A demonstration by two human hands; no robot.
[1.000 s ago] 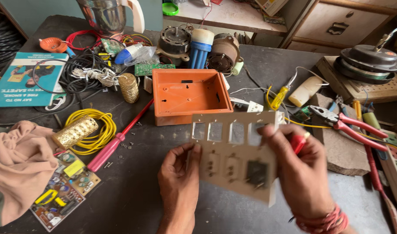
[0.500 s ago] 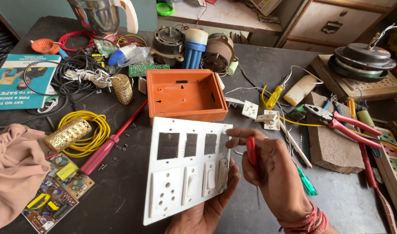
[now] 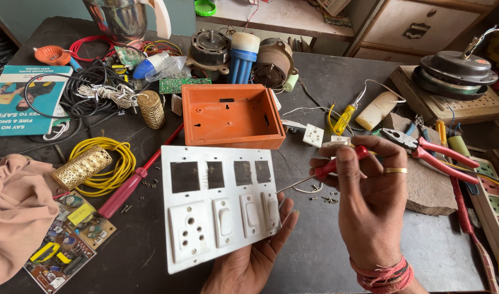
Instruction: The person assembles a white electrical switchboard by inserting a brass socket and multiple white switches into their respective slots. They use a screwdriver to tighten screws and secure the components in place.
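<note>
My left hand (image 3: 249, 261) holds a white switch plate (image 3: 219, 204) from below, face up, with a socket, three switches and several square cut-outs along its top. My right hand (image 3: 369, 201) grips a small red-handled screwdriver (image 3: 336, 163); its thin shaft points left towards the plate's right edge. An open orange plastic box (image 3: 230, 115) sits on the dark table just behind the plate.
Red pliers (image 3: 434, 149), a yellow screwdriver (image 3: 344, 117) and loose white sockets (image 3: 313, 134) lie to the right. A long red screwdriver (image 3: 132, 182), yellow wire coil (image 3: 110, 163), circuit boards (image 3: 67, 245) and a pink cloth (image 3: 12, 212) lie left. Motors (image 3: 208, 49) stand behind.
The plate was flipped from its back side to face up and now lies flatter in my left hand. My right hand let go of the plate and holds the red screwdriver beside it.
</note>
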